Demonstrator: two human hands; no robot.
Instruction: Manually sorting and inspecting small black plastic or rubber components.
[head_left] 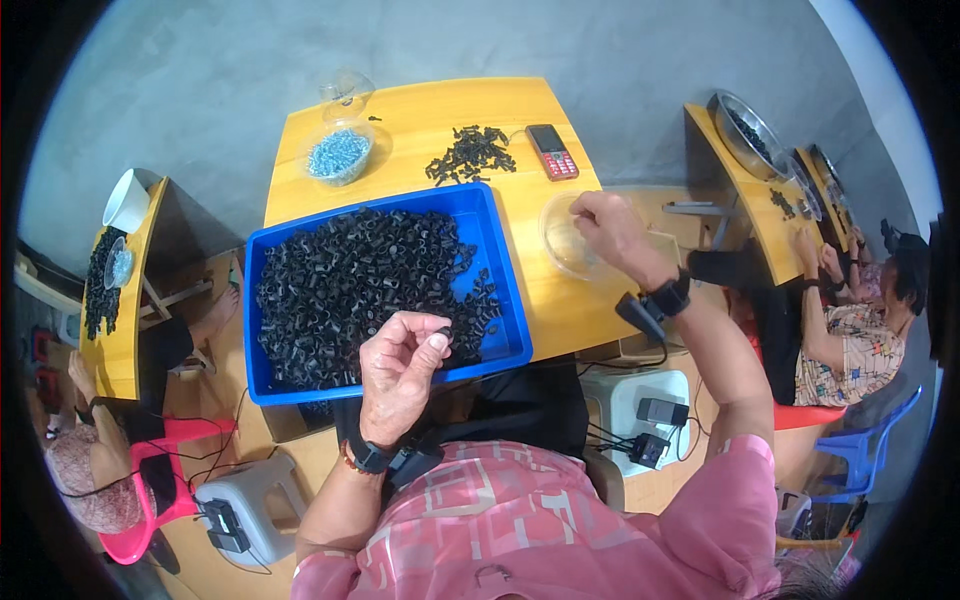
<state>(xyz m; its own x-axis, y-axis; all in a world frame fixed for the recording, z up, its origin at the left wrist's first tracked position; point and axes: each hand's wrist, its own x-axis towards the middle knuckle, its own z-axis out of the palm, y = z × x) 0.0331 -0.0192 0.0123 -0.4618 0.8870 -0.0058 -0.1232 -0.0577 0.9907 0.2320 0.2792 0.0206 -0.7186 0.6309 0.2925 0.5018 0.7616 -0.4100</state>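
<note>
The left hand (pixel 400 365) hovers over the near edge of the blue tray (pixel 500 250), fingers curled, pinching a small black ring (pixel 443 331) between thumb and forefinger. The tray is heaped with more black rings. The right hand (pixel 612 225) reaches into a clear bowl (pixel 562 250) just right of the tray on the yellow tabletop (pixel 420 110), fingers bunched; whether it grips anything I cannot tell.

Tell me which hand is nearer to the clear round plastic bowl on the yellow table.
Right. The right hand reaches over the clear round plastic bowl, at its rim. The left hand is well off to its left, over the blue plastic tray, pinching a small black piece.
</note>
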